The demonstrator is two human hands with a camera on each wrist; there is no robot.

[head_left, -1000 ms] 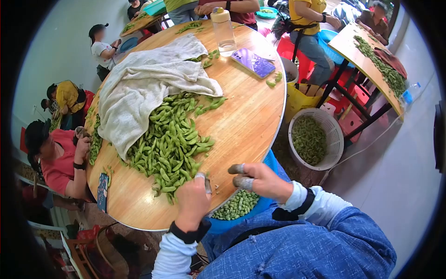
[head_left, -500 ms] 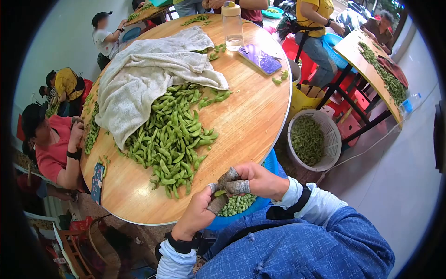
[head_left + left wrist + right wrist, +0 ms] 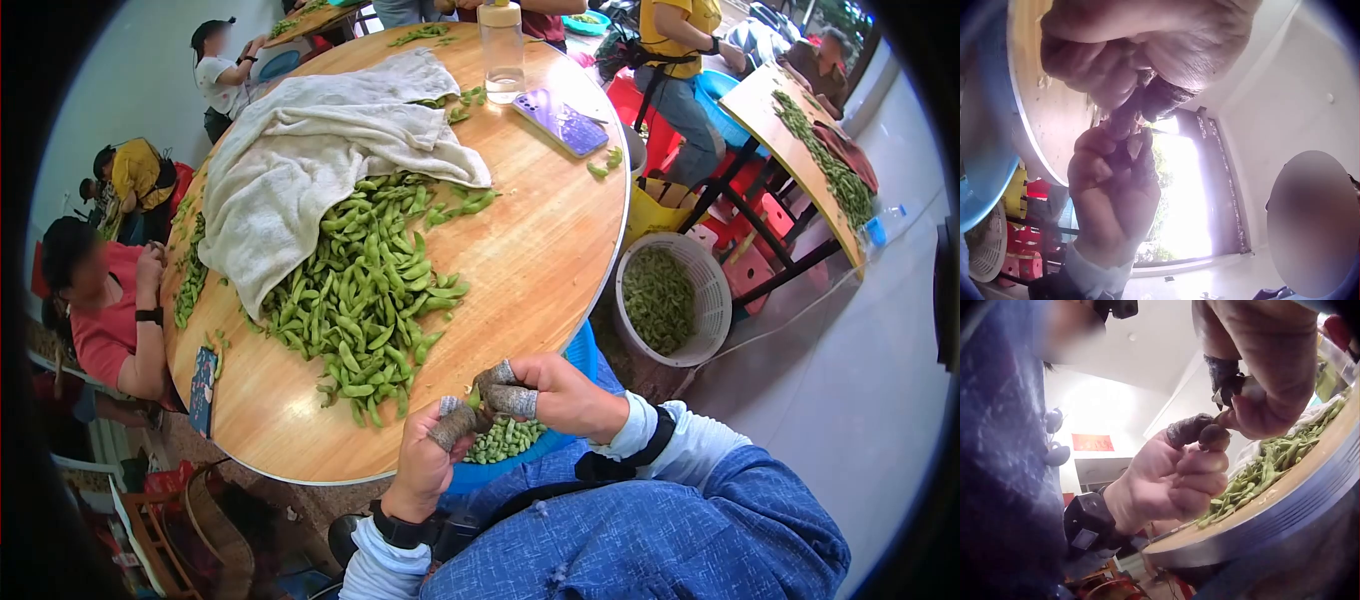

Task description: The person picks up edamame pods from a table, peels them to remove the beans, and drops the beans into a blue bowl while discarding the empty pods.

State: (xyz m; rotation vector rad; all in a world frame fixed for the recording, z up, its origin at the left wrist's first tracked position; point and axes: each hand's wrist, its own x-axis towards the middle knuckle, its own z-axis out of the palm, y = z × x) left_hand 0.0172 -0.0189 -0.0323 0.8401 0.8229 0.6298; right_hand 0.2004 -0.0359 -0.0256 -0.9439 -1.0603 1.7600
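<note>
Above a blue basin [image 3: 583,352] at the table's near edge, my two hands meet in the head view. The left hand [image 3: 422,460] and right hand [image 3: 572,394] pinch a small green soybean pod [image 3: 474,397] between thumbs and fingers, mostly hidden by the fingertips. Grey, stained covers sleeve the thumbs and forefingers of both. Shelled green beans [image 3: 508,441] lie in the basin just below. In the right wrist view the left hand [image 3: 1169,481] has its other fingers curled in, its tips right at the right hand's.
A big pile of pods [image 3: 365,300] lies on the round wooden table [image 3: 540,240], partly under a pale towel [image 3: 300,170]. Beyond are a bottle [image 3: 503,60] and purple phone [image 3: 562,124]. A white basket [image 3: 712,320] stands right on the floor; a person [image 3: 115,310] sits left.
My hands were apart a second ago, the left by the pile's near edge. They came together over the basin around a pod, and the left thumb has since shifted on it.
</note>
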